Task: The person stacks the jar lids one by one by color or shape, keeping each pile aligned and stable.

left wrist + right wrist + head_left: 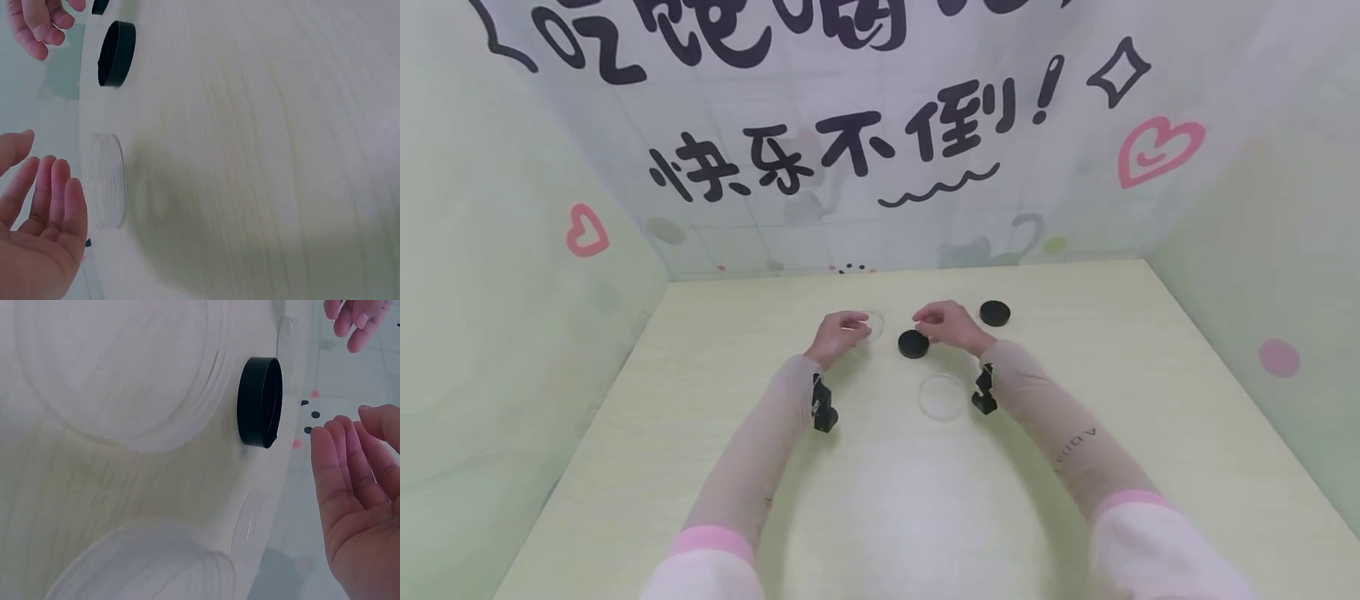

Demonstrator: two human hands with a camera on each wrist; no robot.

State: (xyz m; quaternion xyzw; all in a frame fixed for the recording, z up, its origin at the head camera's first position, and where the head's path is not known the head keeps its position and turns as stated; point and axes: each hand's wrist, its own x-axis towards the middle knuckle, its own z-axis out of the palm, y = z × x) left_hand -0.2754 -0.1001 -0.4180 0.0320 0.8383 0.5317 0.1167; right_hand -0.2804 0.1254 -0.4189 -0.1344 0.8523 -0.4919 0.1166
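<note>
My left hand (pixel 841 335) is held above the table with its fingers loosely bent and nothing in them. Close by its fingertips lies a clear round dish (pixel 110 181), faint in the head view. A black round lid (pixel 913 344) with a raised rim lies between the hands. My right hand (pixel 953 327) hovers just right of and above this lid, fingers relaxed; the right wrist view shows a gap between fingers and lid. Behind that hand is a second black lid (pixel 995 313). Nearer me lies another clear round dish (pixel 942 397).
In the right wrist view, further clear round pieces (pixel 249 525) show beside the black lid, partly cut off. The pale wooden table (pixel 895 517) ends at a printed cloth backdrop (pixel 850 233). Cloth walls (pixel 1247 275) stand on both sides.
</note>
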